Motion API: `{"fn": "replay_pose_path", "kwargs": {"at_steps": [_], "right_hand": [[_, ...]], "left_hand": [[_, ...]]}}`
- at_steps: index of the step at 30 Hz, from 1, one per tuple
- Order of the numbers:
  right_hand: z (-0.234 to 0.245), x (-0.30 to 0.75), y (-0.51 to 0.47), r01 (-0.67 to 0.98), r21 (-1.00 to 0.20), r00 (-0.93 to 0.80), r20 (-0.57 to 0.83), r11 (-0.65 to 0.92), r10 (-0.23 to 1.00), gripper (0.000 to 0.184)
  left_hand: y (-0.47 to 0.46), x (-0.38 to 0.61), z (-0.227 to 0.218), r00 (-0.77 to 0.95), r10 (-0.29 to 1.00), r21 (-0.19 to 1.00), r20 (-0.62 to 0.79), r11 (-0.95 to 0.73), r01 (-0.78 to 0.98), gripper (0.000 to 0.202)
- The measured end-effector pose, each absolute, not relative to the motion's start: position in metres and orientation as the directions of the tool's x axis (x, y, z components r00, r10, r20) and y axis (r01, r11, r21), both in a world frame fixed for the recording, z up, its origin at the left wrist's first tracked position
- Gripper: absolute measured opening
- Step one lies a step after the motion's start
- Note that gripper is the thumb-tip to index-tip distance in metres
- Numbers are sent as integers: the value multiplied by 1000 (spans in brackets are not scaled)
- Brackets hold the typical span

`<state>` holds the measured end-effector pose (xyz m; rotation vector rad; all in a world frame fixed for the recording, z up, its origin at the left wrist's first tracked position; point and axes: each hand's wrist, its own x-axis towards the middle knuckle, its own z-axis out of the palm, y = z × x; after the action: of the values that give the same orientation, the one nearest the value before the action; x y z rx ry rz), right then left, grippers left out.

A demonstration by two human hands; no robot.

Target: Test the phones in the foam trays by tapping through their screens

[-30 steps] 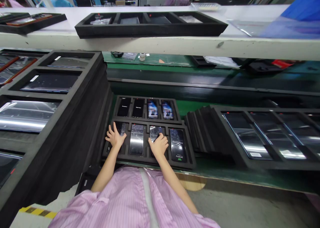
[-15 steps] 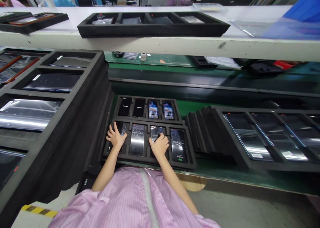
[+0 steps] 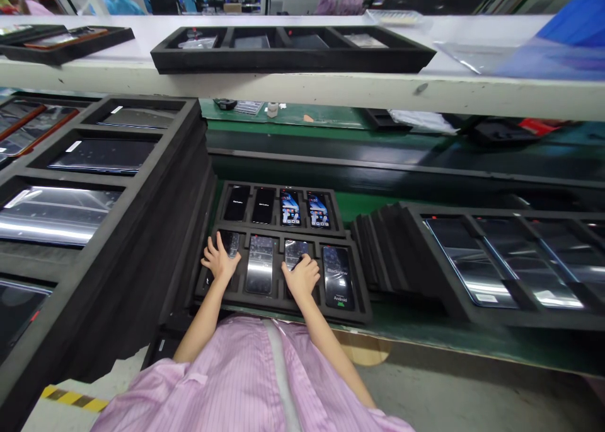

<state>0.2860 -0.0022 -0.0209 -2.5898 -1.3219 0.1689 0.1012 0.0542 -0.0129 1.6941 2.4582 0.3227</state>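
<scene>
My left hand (image 3: 220, 259) lies over the leftmost smartphone (image 3: 230, 243) in the near black foam tray (image 3: 278, 304). Its fingers are spread apart, the thumb near the phone's right edge. My right hand (image 3: 301, 275) spans the third smartphone (image 3: 295, 250), with bent fingers at its right side and the thumb at its left; this hand looks closed on the phone's edges. Between my hands rests a dark-screened smartphone (image 3: 259, 265). At the right end, another smartphone (image 3: 337, 276) shows Blackview and Android lettering. Both hands hide much of the phones beneath them.
Behind is a second foam tray (image 3: 278, 229) of lit phones. Tall stacked trays (image 3: 155, 186) rise at left; more trays with phones (image 3: 496, 262) stand at right. A white shelf (image 3: 293, 88) carrying a tray (image 3: 293, 60) crosses above the green bench (image 3: 416, 331).
Both hands keep the same place and posture. The view has shifted very slightly. Screens on the two right phones in the rear tray now look clear instead of blocky.
</scene>
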Motion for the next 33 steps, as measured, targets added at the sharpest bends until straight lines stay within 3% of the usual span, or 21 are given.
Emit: {"fn": "replay_pose_path", "kwargs": {"at_steps": [8,14,24,29,33], "right_hand": [[-21,286,-3,784,-258,586,10,-564,810,56],[-21,286,-2,785,-251,586,5,-566,811,56],[-21,285,-4,778,-257,592,-4,-573,806,60],[-24,284,-5,782,-263,589,20,-564,808,63],[-24,284,-5,786,-260,584,10,-562,812,64]], "left_hand": [[50,104,-14,-363,932,273,20,344,898,84],[38,106,-19,-282,958,314,57,251,916,72],[31,100,-16,-271,959,318,81,233,919,72],[16,121,-6,-95,995,355,22,81,931,57],[7,153,-5,-12,999,345,-46,28,938,65]]}}
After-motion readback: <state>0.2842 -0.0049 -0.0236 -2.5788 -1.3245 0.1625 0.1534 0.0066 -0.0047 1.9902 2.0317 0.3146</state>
